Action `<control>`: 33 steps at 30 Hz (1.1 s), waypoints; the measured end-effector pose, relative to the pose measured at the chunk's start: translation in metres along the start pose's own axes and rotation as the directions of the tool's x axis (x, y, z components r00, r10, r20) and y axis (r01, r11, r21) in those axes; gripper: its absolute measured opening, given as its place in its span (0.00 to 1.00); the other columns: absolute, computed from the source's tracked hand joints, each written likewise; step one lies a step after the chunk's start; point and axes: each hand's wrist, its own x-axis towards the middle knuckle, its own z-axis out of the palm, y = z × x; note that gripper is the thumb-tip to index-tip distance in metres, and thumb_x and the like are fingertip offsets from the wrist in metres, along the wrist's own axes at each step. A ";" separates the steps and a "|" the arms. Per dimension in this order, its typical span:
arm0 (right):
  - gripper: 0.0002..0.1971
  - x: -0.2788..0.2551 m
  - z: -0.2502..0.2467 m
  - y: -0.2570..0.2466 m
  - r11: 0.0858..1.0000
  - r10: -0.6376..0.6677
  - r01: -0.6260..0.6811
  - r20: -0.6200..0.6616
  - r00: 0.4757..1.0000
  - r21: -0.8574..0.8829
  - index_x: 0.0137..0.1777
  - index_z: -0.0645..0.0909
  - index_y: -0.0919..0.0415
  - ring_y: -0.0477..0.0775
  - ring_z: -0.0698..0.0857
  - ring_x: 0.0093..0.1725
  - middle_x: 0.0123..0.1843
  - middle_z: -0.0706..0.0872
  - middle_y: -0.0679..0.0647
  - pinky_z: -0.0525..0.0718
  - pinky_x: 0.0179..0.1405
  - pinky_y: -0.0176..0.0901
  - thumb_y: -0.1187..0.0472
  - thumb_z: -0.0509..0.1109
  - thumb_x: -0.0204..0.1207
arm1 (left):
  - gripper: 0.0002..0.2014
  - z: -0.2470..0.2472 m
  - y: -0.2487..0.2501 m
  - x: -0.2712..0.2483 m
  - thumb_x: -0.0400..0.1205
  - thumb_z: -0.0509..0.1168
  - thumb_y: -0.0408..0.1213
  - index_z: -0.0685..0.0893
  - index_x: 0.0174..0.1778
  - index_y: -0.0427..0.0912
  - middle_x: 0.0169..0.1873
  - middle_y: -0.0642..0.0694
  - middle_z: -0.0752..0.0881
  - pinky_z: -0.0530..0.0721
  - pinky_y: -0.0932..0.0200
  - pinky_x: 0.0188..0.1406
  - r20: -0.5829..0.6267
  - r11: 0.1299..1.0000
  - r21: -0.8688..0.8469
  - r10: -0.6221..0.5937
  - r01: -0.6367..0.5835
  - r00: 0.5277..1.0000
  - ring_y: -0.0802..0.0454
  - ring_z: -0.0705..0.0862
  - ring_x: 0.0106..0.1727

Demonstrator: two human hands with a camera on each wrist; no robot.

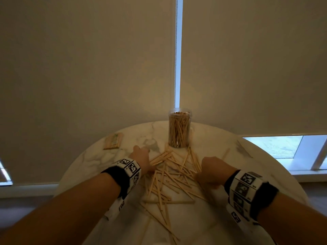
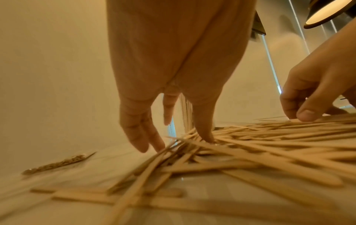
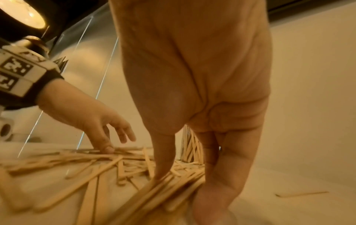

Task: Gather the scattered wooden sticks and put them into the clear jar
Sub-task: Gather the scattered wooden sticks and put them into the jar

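A clear jar [image 1: 179, 128], packed with upright wooden sticks, stands at the far middle of the round marble table [image 1: 221, 218]. In front of it lies a loose pile of scattered wooden sticks [image 1: 169, 179]. My left hand [image 1: 143, 156] is at the pile's left edge. Its fingers [image 2: 142, 137] are straight and point down, and the thumb touches the sticks. My right hand [image 1: 210, 172] is at the pile's right edge. There its thumb and curled fingers [image 3: 231, 175] grip a bundle of sticks [image 3: 163, 191] low on the table. The jar [image 3: 190, 146] shows just beyond that hand.
A flat packet of sticks [image 1: 113, 141] lies at the table's far left. One stray stick [image 1: 225, 153] lies right of the jar. Roller blinds hang behind the table, and its front edge is close to my body.
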 end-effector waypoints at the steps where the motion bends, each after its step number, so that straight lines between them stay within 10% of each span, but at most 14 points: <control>1: 0.13 -0.004 0.000 0.000 1.000 0.004 -0.004 -0.009 1.000 0.005 0.47 0.80 0.59 0.55 0.85 0.46 0.46 0.86 0.57 0.81 0.41 0.40 0.49 0.70 0.81 | 0.38 0.001 0.000 -0.003 0.76 0.77 0.54 0.70 0.77 0.42 0.73 0.39 0.70 0.81 0.51 0.63 0.010 0.999 0.018 -0.042 0.042 0.999 0.39 0.80 0.66; 6: 0.07 -0.006 0.000 0.005 0.983 0.095 -0.099 0.033 0.995 0.153 0.38 0.82 0.62 0.54 0.91 0.38 0.34 0.87 0.53 0.86 0.30 0.38 0.61 0.73 0.77 | 0.13 0.005 -0.003 -0.003 0.84 0.70 0.46 0.85 0.52 0.38 0.53 0.39 0.88 0.84 0.55 0.50 0.054 0.986 0.164 -0.052 0.043 0.997 0.42 0.88 0.57; 22: 0.15 -0.016 -0.004 0.004 0.982 0.046 -0.056 0.055 0.997 0.180 0.49 0.85 0.65 0.55 0.91 0.43 0.45 0.91 0.57 0.91 0.48 0.45 0.50 0.75 0.77 | 0.17 0.003 -0.010 0.010 0.91 0.56 0.36 0.78 0.73 0.33 0.71 0.37 0.81 0.79 0.57 0.66 0.102 0.985 0.161 -0.079 0.062 0.992 0.43 0.81 0.71; 33: 0.09 -0.020 -0.011 0.000 0.963 0.103 -0.141 0.171 0.980 0.229 0.54 0.84 0.68 0.60 0.93 0.45 0.46 0.92 0.62 0.92 0.46 0.50 0.64 0.72 0.77 | 0.14 -0.004 -0.012 0.008 0.90 0.55 0.32 0.75 0.70 0.33 0.65 0.35 0.82 0.81 0.51 0.61 0.085 0.989 -0.067 -0.125 0.131 0.989 0.38 0.83 0.65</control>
